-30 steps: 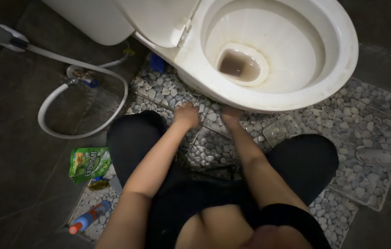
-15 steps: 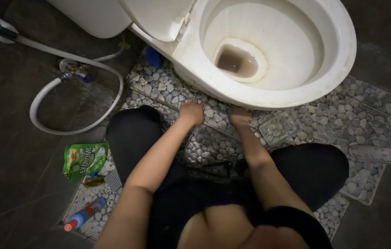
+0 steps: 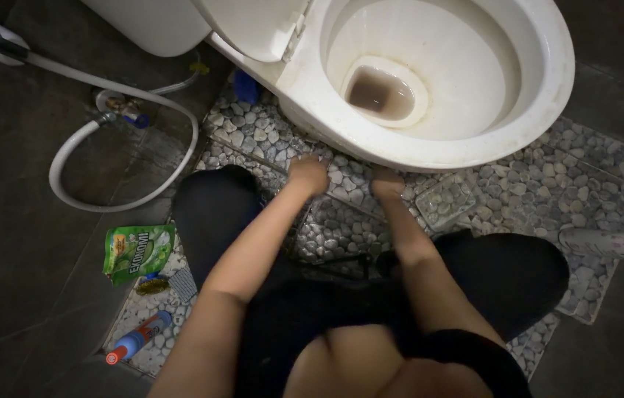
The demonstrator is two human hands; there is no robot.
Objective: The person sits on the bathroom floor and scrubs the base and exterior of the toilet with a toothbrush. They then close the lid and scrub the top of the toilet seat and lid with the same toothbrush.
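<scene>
While the person crouches at the bowl, both hands press low against the pebble floor (image 3: pixel 518 184) just under the toilet (image 3: pixel 430 81) rim at frame centre. Left hand (image 3: pixel 309 175) looks curled, knuckles up; right hand (image 3: pixel 387 183) sits beside it, partly under the rim — whether either holds anything, I cannot tell. Brown water stands in the bowl. A white hose (image 3: pixel 91 147) loops at upper left; a green pouch (image 3: pixel 137 250) and a blue bottle (image 3: pixel 139 337) with a red cap lie at lower left — well apart from the hands.
</scene>
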